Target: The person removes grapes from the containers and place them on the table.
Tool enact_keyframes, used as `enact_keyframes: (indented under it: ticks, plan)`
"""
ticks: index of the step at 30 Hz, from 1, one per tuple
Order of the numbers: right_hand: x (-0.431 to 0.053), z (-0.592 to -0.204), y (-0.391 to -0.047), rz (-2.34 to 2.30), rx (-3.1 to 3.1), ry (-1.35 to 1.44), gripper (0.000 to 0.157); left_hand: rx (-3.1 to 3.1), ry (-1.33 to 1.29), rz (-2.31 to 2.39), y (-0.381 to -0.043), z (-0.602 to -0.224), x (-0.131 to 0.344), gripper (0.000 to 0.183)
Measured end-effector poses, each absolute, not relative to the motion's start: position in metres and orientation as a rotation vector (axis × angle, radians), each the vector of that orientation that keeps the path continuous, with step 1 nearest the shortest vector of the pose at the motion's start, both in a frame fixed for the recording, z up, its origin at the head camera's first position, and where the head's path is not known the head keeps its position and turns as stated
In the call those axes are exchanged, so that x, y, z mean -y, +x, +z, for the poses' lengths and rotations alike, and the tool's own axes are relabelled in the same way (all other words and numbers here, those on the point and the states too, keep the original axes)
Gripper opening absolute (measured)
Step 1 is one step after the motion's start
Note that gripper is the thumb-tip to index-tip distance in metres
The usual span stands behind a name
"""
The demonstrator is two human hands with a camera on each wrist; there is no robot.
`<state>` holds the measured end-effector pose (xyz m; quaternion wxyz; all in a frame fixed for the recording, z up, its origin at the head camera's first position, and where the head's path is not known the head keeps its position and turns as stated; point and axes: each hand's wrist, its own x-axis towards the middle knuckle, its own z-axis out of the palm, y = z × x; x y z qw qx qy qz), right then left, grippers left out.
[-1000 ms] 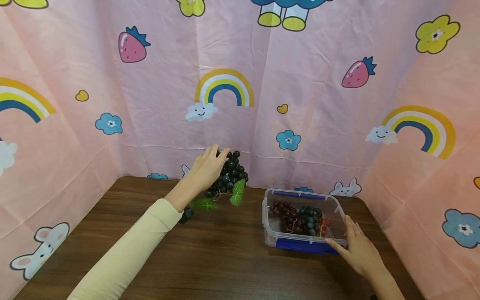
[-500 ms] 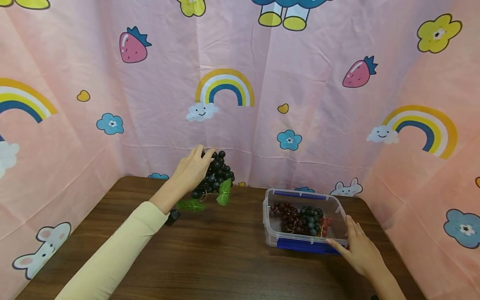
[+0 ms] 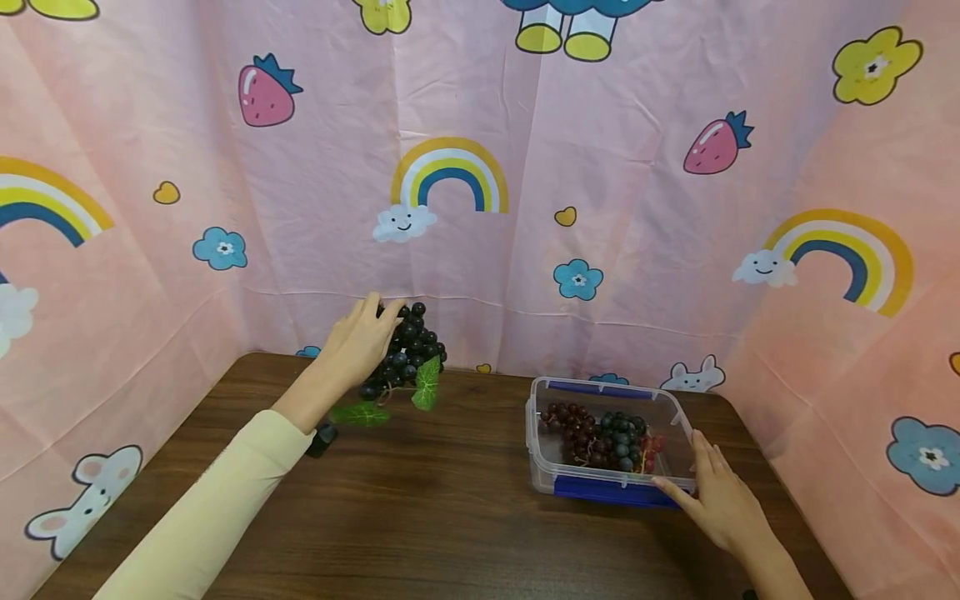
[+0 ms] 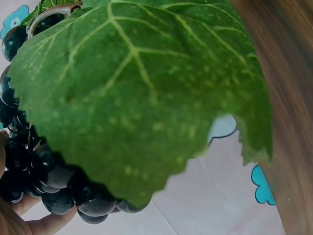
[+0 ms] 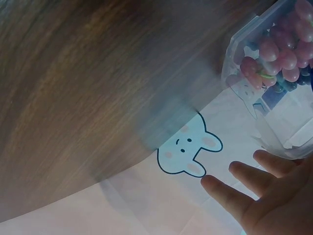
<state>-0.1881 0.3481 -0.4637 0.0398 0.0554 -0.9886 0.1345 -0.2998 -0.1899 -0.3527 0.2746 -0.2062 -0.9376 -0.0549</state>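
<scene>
My left hand [image 3: 356, 342] grips a bunch of black grapes [image 3: 408, 346] from above, holding it over the back left part of the table. Green leaves [image 3: 427, 383] hang from the bunch; in the left wrist view one large leaf [image 4: 122, 98] covers much of the grapes [image 4: 58, 181]. On the right stands a clear plastic box [image 3: 543, 475] with blue clips, its top uncovered. Inside lie dark red grapes [image 3: 577, 429], blue-black grapes [image 3: 622, 437] and small red grapes [image 3: 651, 450]. My right hand [image 3: 723, 500] rests at the box's right front corner, fingers extended and spread in the right wrist view.
The brown wooden table [image 3: 450, 517] carries the box. Behind and on both sides hangs a pink cloth [image 3: 465, 275] printed with rainbows, strawberries and flowers. A small black device [image 3: 322, 437] shows under my left wrist.
My left hand has moved left with the black grapes, away from the box, at about the same height. The right hand and the box have stayed in place.
</scene>
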Motion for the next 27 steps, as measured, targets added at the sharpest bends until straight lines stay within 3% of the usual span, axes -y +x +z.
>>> enact_keyframes:
  ticks: [27]
  plan:
    - [-0.348, -0.462, -0.188, 0.423, 3.059, 0.167, 0.112, 2.546, -0.456, -0.16, -0.288, -0.357, 0.243, 0.031]
